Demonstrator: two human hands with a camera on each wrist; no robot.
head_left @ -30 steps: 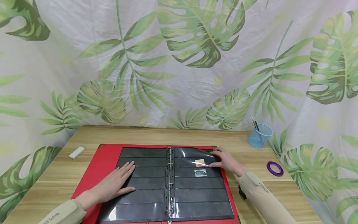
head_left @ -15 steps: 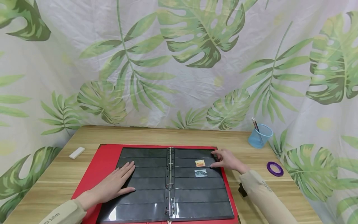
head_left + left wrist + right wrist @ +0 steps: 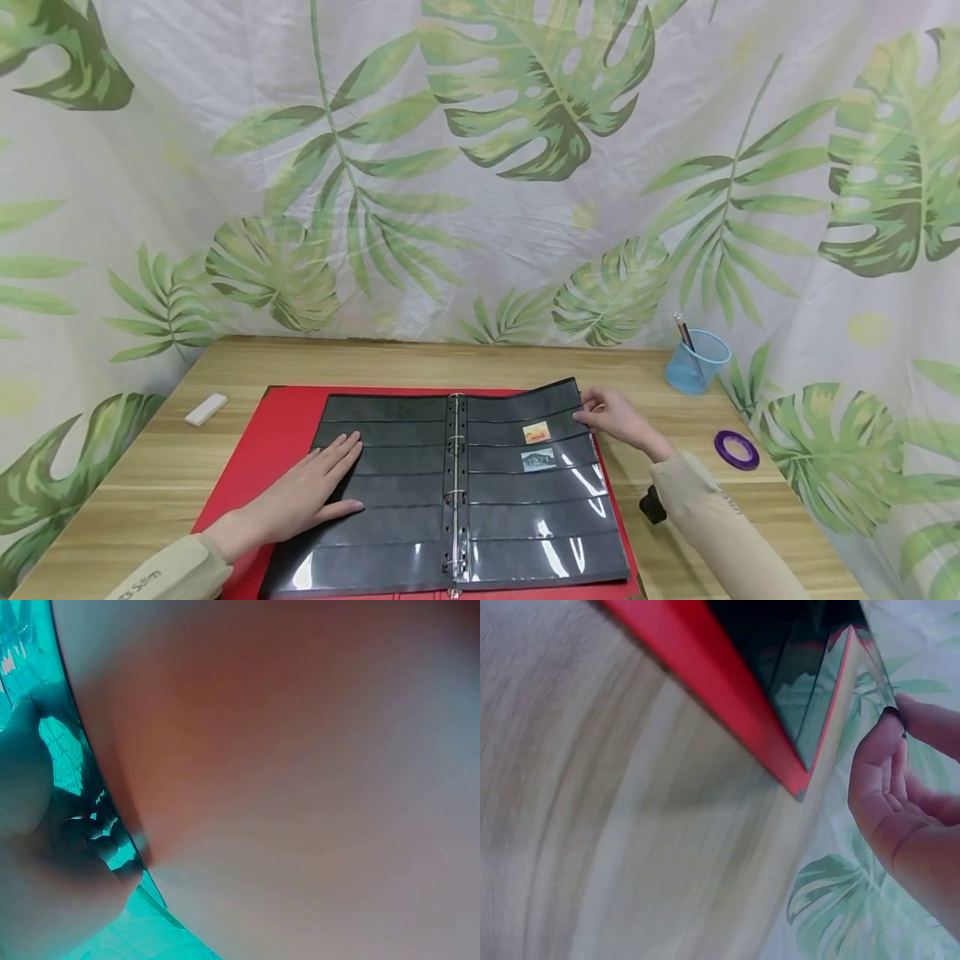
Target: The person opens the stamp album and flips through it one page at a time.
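Note:
A red ring binder lies open, with black pocket pages on both sides of its metal rings. My left hand rests flat, fingers straight, on the left page. At the upper right, my right hand pinches the outer edge of the right page, whose top corner is lifted off the binder. The right wrist view shows thumb and fingers closed on that edge. In the right page's upper pockets sit an orange stamp and a blue-grey stamp.
A light blue mesh cup with pencils stands at the back right of the wooden table. Purple tape lies nearer on that side. A black object is beside the right forearm. A white block lies far left.
The right page lay flat half a second ago; its outer top corner is now raised in my right hand's pinch. My left hand has stayed in place.

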